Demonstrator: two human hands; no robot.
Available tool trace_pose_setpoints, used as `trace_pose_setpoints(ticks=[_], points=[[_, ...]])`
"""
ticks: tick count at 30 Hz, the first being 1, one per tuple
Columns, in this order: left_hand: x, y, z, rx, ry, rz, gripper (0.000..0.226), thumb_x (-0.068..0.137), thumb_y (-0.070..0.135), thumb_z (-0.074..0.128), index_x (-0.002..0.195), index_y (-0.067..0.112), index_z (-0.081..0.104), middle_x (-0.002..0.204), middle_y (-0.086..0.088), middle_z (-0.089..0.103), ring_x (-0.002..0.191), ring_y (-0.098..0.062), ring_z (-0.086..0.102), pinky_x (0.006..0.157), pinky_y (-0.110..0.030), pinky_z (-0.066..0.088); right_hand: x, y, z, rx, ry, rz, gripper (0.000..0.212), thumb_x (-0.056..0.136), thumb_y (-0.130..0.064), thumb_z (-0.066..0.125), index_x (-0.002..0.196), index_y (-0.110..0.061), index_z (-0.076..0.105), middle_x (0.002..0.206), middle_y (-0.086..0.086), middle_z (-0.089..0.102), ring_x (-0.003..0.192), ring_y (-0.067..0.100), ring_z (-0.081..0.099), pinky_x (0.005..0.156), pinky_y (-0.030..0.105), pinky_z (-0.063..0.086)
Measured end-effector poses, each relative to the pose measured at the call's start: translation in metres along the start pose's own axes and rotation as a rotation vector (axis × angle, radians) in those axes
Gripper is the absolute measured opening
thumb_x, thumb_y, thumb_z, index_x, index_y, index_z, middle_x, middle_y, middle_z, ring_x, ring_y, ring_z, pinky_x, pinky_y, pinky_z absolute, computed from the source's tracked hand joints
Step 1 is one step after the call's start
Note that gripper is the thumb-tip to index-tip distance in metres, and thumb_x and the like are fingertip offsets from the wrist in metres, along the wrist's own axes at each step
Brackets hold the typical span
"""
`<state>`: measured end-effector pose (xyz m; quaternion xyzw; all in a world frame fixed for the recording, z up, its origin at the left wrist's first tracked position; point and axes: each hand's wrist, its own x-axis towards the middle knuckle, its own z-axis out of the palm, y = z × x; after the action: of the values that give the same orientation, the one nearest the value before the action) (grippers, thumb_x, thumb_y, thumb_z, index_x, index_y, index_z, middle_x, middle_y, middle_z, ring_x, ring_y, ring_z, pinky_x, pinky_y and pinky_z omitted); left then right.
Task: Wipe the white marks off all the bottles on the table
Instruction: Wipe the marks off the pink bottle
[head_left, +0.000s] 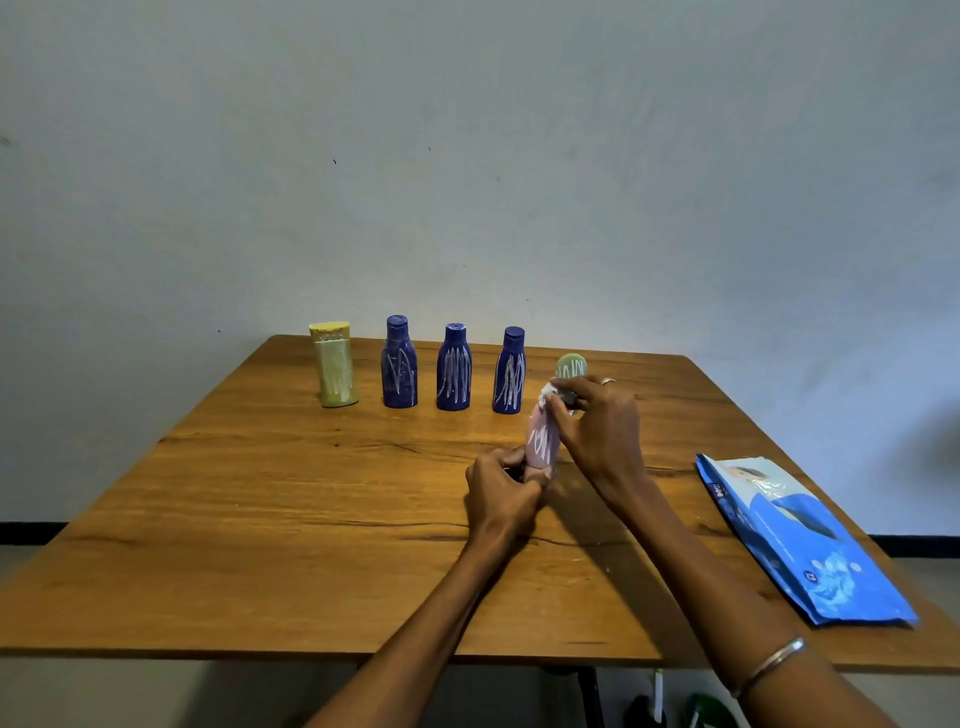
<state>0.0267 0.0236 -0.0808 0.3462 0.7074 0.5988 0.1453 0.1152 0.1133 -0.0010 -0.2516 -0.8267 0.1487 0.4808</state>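
Note:
My left hand (501, 491) grips the lower end of a pink bottle (543, 441) that is tilted up over the table and scribbled with white marks. At its upper end my right hand (597, 421) pinches a small white wipe (549, 396) against the bottle. Behind them a row stands upright: a yellow bottle (335, 366) at the left, then three dark blue bottles (399, 364) (454, 370) (509, 373), all with white scribbles. A pale green bottle (570, 366) with white marks shows just behind my right hand, mostly hidden.
The wooden table (260, 519) stands against a plain wall. A blue pack of wipes (795, 540) lies flat near the right edge. Under the table's front edge are a dark table leg and some dark and green objects on the floor.

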Motion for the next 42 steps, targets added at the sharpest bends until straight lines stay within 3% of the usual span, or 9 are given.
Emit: trace_pose_setpoints(ticks=[4,10,15,17,21,26,33,38,42], points=[[-0.001,0.003,-0.001,0.042,0.039,-0.001,0.011,0.082,0.019,0.075,0.092,0.022,0.077,0.083,0.008,0.075,0.08,-0.006,0.071,0.075,-0.041,0.063,-0.008,-0.004,0.007,-0.033,-0.07,-0.069,0.026,0.088,-0.013,0.079,0.113,-0.006,0.076,0.113,0.013,0.074,0.092,0.019,0.073,0.083,0.026,0.058],[-0.002,0.006,-0.002,0.05,0.066,-0.007,0.009,0.086,0.016,0.073,0.091,0.022,0.076,0.085,0.007,0.074,0.082,-0.006,0.07,0.078,-0.04,0.062,-0.02,0.001,0.005,-0.141,-0.221,-0.218,0.03,0.087,-0.013,0.079,0.117,-0.009,0.075,0.116,0.013,0.071,0.106,0.025,0.067,0.089,0.04,0.059],[-0.003,0.001,0.0,0.044,0.036,-0.008,0.021,0.077,0.029,0.075,0.098,0.027,0.077,0.088,0.011,0.076,0.083,-0.007,0.072,0.074,-0.043,0.064,0.003,-0.002,0.003,-0.086,-0.101,-0.01,0.031,0.092,-0.024,0.075,0.119,-0.009,0.074,0.119,0.017,0.071,0.103,0.028,0.069,0.082,0.029,0.053],[-0.002,-0.001,0.001,0.048,0.04,-0.022,0.021,0.076,0.035,0.077,0.097,0.03,0.076,0.09,0.01,0.075,0.086,-0.008,0.072,0.074,-0.043,0.064,0.003,-0.006,0.006,-0.093,-0.136,-0.023,0.031,0.093,-0.021,0.073,0.121,-0.008,0.073,0.119,0.018,0.071,0.099,0.028,0.072,0.083,0.031,0.058],[-0.001,0.002,0.0,0.066,0.065,-0.032,0.007,0.087,0.022,0.074,0.092,0.027,0.074,0.087,0.005,0.074,0.083,-0.007,0.071,0.076,-0.04,0.063,-0.008,-0.013,0.01,-0.175,-0.189,-0.15,0.028,0.09,-0.014,0.075,0.116,-0.005,0.073,0.114,0.02,0.069,0.099,0.033,0.07,0.081,0.044,0.063],[0.0,0.001,-0.001,0.065,0.074,-0.078,0.007,0.08,0.027,0.073,0.087,0.028,0.073,0.089,0.006,0.074,0.088,-0.009,0.07,0.081,-0.045,0.062,-0.028,-0.012,0.011,-0.196,-0.309,-0.201,0.034,0.088,-0.013,0.078,0.121,-0.008,0.07,0.126,0.019,0.061,0.109,0.031,0.065,0.086,0.043,0.061],[0.0,0.004,-0.002,-0.022,0.059,-0.151,0.015,0.081,0.01,0.075,0.089,0.023,0.075,0.086,0.005,0.076,0.085,-0.01,0.073,0.083,-0.044,0.063,-0.049,-0.006,0.002,-0.157,-0.467,-0.151,0.037,0.091,-0.022,0.074,0.128,-0.018,0.069,0.133,0.011,0.057,0.12,0.022,0.057,0.098,0.034,0.054],[0.001,-0.001,-0.001,-0.054,0.023,-0.138,0.017,0.08,0.017,0.078,0.095,0.024,0.077,0.088,0.006,0.078,0.085,-0.009,0.075,0.079,-0.045,0.064,-0.048,0.001,-0.005,-0.119,-0.429,-0.171,0.038,0.088,-0.017,0.078,0.125,-0.019,0.071,0.13,0.014,0.062,0.114,0.026,0.063,0.093,0.036,0.057],[0.002,0.0,0.0,-0.112,-0.031,-0.111,0.016,0.08,0.019,0.081,0.094,0.024,0.076,0.089,0.004,0.078,0.083,-0.009,0.075,0.076,-0.043,0.065,-0.03,0.01,-0.007,-0.07,-0.283,-0.105,0.033,0.085,-0.008,0.08,0.117,-0.009,0.075,0.12,0.015,0.069,0.102,0.024,0.069,0.088,0.025,0.054]])
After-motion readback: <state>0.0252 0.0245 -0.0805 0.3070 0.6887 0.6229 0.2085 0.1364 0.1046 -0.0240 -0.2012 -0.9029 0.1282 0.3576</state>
